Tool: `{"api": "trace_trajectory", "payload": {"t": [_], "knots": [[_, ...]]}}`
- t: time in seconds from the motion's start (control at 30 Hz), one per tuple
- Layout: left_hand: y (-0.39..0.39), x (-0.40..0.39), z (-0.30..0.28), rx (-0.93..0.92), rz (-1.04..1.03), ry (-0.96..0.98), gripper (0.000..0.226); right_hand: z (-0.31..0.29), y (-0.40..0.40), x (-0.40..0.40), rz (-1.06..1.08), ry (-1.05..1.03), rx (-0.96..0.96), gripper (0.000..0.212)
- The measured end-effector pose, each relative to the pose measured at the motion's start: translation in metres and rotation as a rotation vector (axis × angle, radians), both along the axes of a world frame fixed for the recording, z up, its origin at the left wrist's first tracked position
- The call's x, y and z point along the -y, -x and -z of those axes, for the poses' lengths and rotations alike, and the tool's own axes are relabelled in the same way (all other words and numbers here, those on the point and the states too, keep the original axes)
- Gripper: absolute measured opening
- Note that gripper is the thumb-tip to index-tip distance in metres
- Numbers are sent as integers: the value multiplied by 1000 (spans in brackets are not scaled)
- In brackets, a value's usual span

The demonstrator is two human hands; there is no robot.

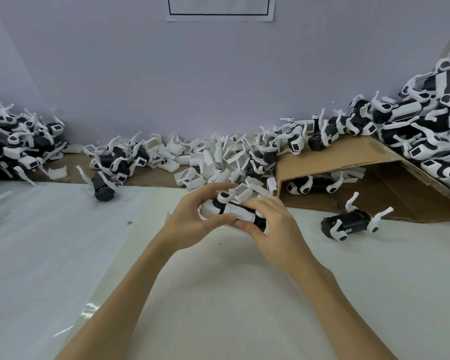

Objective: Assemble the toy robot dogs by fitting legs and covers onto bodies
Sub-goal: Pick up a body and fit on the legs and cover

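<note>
At the centre of the head view, the left hand (190, 219) and the right hand (273, 229) both curl their fingers around one black-and-white plastic toy robot dog (231, 210), held just above the pale table covering (218, 294), with the left thumb pressing its near white edge. A heap of loose white plastic covers (213, 157) lies just behind it, a black legged dog body (351, 222) waits at right beside the folded brown cardboard sheet (335, 157), and finished dogs pile up at upper right (426, 120). I'd judge the risk to be a cover seated crooked: uneven thumb pressure could leave one side unclipped or twist a thin white leg.
</note>
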State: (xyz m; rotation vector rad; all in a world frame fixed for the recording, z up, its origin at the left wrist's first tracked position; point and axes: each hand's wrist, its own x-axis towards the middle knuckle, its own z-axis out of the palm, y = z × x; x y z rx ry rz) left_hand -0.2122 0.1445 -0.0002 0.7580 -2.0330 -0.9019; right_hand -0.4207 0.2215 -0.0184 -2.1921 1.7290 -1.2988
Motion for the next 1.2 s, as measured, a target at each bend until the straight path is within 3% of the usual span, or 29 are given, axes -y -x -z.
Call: {"api": "trace_trajectory", "payload": {"t": [0.1,0.2,0.27,0.4,0.5,0.6,0.67,0.8,0.97,1.13,1.2], "knots": [[3,-3,-1,14,-30,50,44,-1,2,-1,3,-60,95,32],[10,-7,0,37,-238,216,30,-3,-3,-4,-115,-284,379,21],[12,-10,1,-62,-306,294,32,-3,-11,-6,-188,-353,484,18],[8,-10,-4,-239,-87,-32,50,0,-22,-6,-201,-335,527,18],[18,-12,2,-302,-195,-17,51,4,-26,-7,-226,-281,576,21],[26,-12,4,-505,-402,-198,55,10,-33,-8,-221,-213,390,51],[24,-8,4,-531,-460,-274,53,13,-39,-5,-151,-153,241,64],[22,-5,7,-475,-506,-240,56,13,-37,-2,-101,-133,208,64],[22,-3,12,-462,-526,-252,56,11,-25,-4,-92,-303,256,78],[19,1,14,-433,-497,-311,71,0,-30,-10,110,-256,25,62],[19,3,13,-471,-476,-322,75,-15,-25,-10,159,-261,80,59]]}}
